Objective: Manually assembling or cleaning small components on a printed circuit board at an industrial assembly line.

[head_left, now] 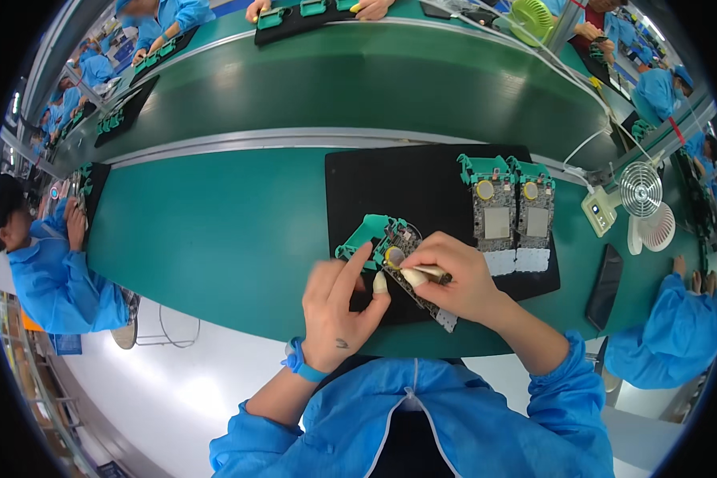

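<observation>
A circuit board [409, 239] with a round coin cell [394, 256] lies tilted in front of me, joined to a green plastic frame [368, 233]. My left hand [336, 309] steadies it, with the index finger along the frame and the thumb, in a white finger cot, at the board's edge. Beside the coin cell, my right hand [459, 280] pinches a short thin tool [434, 273], its kind partly hidden by the fingers. A white finger cot covers one right fingertip too. The board's lower end sticks out under the right hand.
Two similar boards [498, 221] with green frames lie side by side on the black mat [398, 179]. At right are a small fan [640, 190], a pale device [598, 211] and a dark phone-like slab [605, 287]. Beyond a metal rail runs a green belt [295, 92]; co-workers sit around.
</observation>
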`<state>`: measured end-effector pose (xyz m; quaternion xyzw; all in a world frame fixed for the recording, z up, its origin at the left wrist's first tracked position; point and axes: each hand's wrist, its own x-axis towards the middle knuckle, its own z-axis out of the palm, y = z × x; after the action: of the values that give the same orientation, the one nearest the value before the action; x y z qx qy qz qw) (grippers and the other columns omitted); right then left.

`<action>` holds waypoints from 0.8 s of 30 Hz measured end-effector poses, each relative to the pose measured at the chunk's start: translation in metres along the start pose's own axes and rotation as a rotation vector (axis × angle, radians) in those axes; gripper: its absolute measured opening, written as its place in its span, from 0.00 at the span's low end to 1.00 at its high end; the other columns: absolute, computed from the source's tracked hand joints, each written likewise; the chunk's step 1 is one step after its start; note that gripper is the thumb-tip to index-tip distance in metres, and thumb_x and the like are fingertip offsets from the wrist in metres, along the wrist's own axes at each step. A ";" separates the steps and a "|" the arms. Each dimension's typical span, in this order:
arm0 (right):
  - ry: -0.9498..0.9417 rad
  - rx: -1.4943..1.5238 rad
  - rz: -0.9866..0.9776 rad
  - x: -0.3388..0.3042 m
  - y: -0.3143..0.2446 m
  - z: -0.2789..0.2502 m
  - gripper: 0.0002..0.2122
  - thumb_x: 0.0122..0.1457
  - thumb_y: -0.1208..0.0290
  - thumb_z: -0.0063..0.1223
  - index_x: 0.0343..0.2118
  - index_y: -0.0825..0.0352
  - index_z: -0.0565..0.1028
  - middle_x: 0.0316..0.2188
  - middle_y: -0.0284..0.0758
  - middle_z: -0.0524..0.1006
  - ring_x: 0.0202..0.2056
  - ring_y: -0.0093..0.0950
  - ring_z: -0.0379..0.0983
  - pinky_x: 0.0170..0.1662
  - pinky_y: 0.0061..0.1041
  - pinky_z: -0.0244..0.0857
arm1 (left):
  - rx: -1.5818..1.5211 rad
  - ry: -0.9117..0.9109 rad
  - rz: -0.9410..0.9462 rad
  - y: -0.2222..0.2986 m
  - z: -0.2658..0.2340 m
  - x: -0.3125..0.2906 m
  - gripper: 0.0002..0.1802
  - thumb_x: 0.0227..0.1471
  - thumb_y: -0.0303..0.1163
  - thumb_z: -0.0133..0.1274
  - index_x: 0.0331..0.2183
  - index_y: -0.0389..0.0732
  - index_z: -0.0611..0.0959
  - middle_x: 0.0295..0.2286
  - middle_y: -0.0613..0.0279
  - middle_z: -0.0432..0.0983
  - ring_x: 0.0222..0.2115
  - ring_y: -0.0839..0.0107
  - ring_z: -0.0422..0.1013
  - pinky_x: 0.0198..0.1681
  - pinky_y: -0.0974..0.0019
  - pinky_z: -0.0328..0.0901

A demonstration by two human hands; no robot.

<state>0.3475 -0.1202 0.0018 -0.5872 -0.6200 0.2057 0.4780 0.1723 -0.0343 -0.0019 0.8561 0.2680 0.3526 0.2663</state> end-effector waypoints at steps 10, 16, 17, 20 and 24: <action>-0.104 -0.324 -0.413 -0.003 0.002 0.010 0.18 0.31 0.75 0.66 0.31 0.65 0.75 0.28 0.31 0.74 0.25 0.28 0.71 0.25 0.24 0.64 | -0.942 -0.201 -0.634 0.008 -0.006 -0.018 0.27 0.54 0.16 0.41 0.57 0.29 0.60 0.38 0.48 0.76 0.38 0.64 0.75 0.43 0.64 0.72; -0.130 -0.333 -0.346 -0.001 -0.007 0.010 0.17 0.32 0.75 0.65 0.30 0.64 0.75 0.26 0.31 0.72 0.23 0.28 0.71 0.24 0.25 0.64 | -0.984 -0.155 -0.685 0.011 -0.003 -0.018 0.28 0.53 0.16 0.44 0.56 0.28 0.61 0.35 0.50 0.78 0.37 0.69 0.75 0.42 0.69 0.72; -0.120 -0.330 -0.310 0.000 -0.009 0.010 0.16 0.33 0.75 0.64 0.29 0.64 0.75 0.25 0.31 0.72 0.23 0.28 0.71 0.24 0.25 0.64 | -0.962 -0.150 -0.673 0.010 -0.002 -0.017 0.28 0.52 0.15 0.44 0.55 0.28 0.62 0.35 0.50 0.78 0.36 0.69 0.75 0.42 0.69 0.72; -0.080 -0.378 -0.256 -0.007 -0.011 0.014 0.13 0.41 0.70 0.63 0.29 0.63 0.71 0.25 0.29 0.69 0.26 0.26 0.71 0.26 0.23 0.64 | -0.970 -0.116 -0.659 0.012 0.001 -0.022 0.28 0.51 0.15 0.44 0.55 0.29 0.63 0.34 0.50 0.78 0.35 0.69 0.75 0.41 0.68 0.72; 0.040 -0.156 0.045 -0.014 -0.017 0.015 0.16 0.42 0.78 0.60 0.37 0.65 0.71 0.24 0.33 0.71 0.23 0.33 0.71 0.28 0.26 0.68 | -1.002 -0.102 -0.680 0.012 0.006 -0.023 0.28 0.51 0.14 0.44 0.55 0.29 0.63 0.33 0.51 0.78 0.35 0.70 0.75 0.40 0.69 0.72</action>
<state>0.3241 -0.1321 0.0043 -0.6404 -0.6110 0.1557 0.4386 0.1667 -0.0596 -0.0082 0.5087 0.3148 0.2896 0.7472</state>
